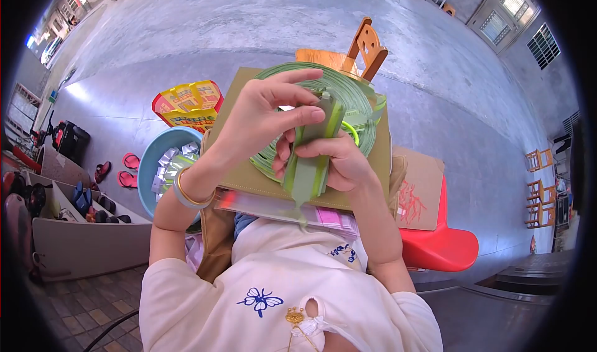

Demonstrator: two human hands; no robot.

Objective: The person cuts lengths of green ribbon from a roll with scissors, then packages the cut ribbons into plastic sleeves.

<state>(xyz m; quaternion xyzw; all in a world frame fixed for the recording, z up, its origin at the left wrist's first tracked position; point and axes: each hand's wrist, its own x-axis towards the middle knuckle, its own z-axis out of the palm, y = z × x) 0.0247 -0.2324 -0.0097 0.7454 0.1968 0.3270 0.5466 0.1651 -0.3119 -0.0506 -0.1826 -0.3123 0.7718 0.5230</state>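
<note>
A folded length of sage-green ribbon (311,165) with bright yellow-green stripes stands between my hands, its narrow end hanging toward my lap. My left hand (273,103) pinches its upper edge between thumb and forefinger, with the other fingers raised or curled. Lower down, my right hand (339,159) wraps around the folded ribbon, thumb across its front. Behind and beneath both hands lies a large flat coil of green ribbon (367,112), partly covered by them. The coil rests on an olive-coloured board (239,175) over my lap.
To the left stand a light blue basin (144,181) holding silvery and green pieces and a yellow-red bag (189,103). A wooden chair (367,47) is beyond the board. At right are a red plastic seat (444,246) and cardboard (423,171). Shoes fill a rack (81,240) at far left.
</note>
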